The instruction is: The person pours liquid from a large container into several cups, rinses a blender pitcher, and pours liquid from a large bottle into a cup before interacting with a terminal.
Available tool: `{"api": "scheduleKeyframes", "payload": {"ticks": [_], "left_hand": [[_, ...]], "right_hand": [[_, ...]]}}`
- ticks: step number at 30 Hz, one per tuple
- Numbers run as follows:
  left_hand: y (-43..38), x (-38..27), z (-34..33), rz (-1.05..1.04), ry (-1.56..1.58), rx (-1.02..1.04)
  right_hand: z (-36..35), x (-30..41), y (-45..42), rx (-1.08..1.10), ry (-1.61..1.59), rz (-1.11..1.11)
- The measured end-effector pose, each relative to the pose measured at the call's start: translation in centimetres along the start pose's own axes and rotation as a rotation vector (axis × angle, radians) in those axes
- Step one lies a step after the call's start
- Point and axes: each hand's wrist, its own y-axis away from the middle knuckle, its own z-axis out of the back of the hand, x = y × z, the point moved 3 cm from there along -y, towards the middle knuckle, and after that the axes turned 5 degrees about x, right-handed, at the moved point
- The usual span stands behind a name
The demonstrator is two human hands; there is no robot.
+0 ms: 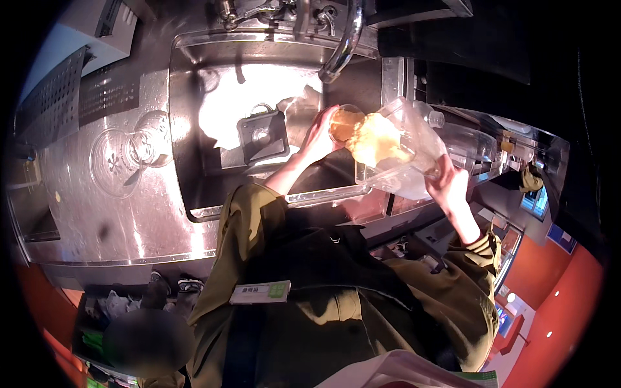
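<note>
Above the right part of a metal sink, my left hand grips a round clear container with orange-brown contents. My right hand holds a clear rectangular plastic container by its near right side. This larger container is tilted towards the round one, and a pale yellow mass lies at its left end, close against the round rim. Whether the mass is moving cannot be told. A dark square object with a ring handle rests in the sink, left of my left hand.
A chrome faucet spout arches over the sink's back right. Clear round containers stand on the metal counter at left. Another clear container is behind my right hand. At lower left, a person is behind me.
</note>
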Motion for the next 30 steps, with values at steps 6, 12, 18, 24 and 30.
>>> {"api": "scheduleKeyframes", "payload": {"ticks": [6, 12, 18, 24, 30], "left_hand": [[0.1, -0.4, -0.1, 0.014, -0.020, 0.018], [0.1, -1.0, 0.1, 0.117, 0.046, 0.069], [0.4, -2.9, -0.3, 0.059, 0.311, 0.062], [0.7, -7.3, 0.4, -0.074, 0.322, 0.092], [0.5, -9.2, -1.0, -0.087, 0.292, 0.011]], "right_hand": [[-0.2, -0.5, 0.4, -0.043, 0.058, 0.064], [0.4, -0.2, -0.3, 0.015, 0.023, -0.018], [2.2, -1.2, 1.9, -0.211, -0.196, 0.066], [4.1, -1.6, 6.5, -0.378, -0.212, 0.081], [3.9, -3.7, 11.0, -0.681, -0.381, 0.023]]}}
